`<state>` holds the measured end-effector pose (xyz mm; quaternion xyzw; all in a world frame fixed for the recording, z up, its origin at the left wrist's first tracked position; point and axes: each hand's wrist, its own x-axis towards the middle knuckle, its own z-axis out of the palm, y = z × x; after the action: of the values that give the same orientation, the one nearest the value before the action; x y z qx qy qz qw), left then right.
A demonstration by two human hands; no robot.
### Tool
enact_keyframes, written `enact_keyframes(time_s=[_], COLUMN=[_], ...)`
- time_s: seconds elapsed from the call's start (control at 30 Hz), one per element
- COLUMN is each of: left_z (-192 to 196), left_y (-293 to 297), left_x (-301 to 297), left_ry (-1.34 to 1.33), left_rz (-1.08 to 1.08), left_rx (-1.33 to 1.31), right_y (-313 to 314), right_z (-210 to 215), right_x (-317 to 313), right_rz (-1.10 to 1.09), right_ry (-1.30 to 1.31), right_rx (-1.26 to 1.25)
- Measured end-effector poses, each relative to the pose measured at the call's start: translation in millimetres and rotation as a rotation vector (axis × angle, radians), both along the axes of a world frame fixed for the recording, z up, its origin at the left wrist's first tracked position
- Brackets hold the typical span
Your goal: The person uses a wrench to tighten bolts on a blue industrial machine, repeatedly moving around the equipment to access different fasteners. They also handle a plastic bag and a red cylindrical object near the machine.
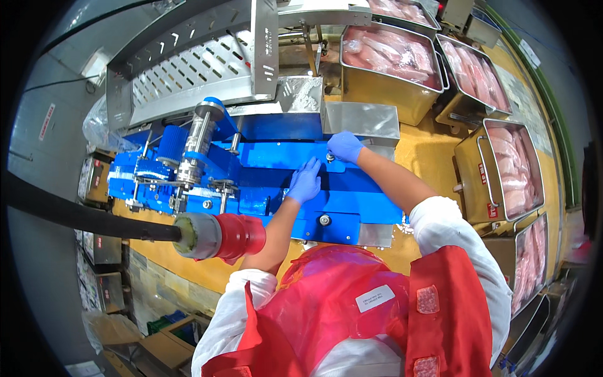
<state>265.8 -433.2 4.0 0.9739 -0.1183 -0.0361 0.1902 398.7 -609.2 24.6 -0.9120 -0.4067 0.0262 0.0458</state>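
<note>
A blue machine bed with raised guide plates (pixel 282 156) lies in front of me. My left hand (pixel 305 181), in a blue-violet glove, rests flat with fingers stretched out over the bed's far guide plate. My right hand (pixel 345 147), gloved the same way, is curled closed at the right end of that plate. Just under its fingers is a metal knob (pixel 330 158); what the fingers hold, if anything, is hidden. On the near guide plate sits a second metal knob (pixel 325 220). Steel rollers (pixel 196 141) and blue gears stand at the bed's left.
Beyond the machine rises a slotted steel chute (pixel 195 69). Steel tubs of pale pink meat (pixel 396 53) line the back and right, including a handled tub (pixel 496 169). A thick black cable with a red-and-grey plug (pixel 217 236) hangs across the left, close to my left forearm.
</note>
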Motion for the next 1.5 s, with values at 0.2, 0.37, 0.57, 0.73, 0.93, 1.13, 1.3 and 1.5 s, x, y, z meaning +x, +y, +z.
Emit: enact_keyframes(time_s=[0.2,0.37,0.57,0.73,0.93,1.13,1.3,1.5], left_z=[-13,-42,14,10,9,3,6,-1], left_y=[-14,-2,-10,1,-23,-20,-23,-21], left_x=[6,28,10,-2,-2,-4,-3,-4], left_ry=[0.028,0.135,0.729,0.072,0.183,0.221,0.242,0.222], left_rz=[0.135,0.297,0.424,0.143,0.049,-0.009,-0.017,-0.007], left_rx=[0.118,-0.636,-1.227,-0.180,0.097,0.180,0.211,0.193], right_y=[28,47,30,-13,-34,-19,-17,-13], right_z=[-14,-67,-73,-26,-5,9,14,11], right_x=[-22,-16,-17,-7,-5,-8,1,7], right_rz=[-0.607,-0.928,-0.978,-0.414,-0.058,0.079,0.190,0.297], right_ry=[0.667,1.459,1.527,0.646,0.289,0.181,-0.004,-0.082], right_rx=[0.404,1.401,1.510,0.553,0.180,0.161,-0.050,-0.021])
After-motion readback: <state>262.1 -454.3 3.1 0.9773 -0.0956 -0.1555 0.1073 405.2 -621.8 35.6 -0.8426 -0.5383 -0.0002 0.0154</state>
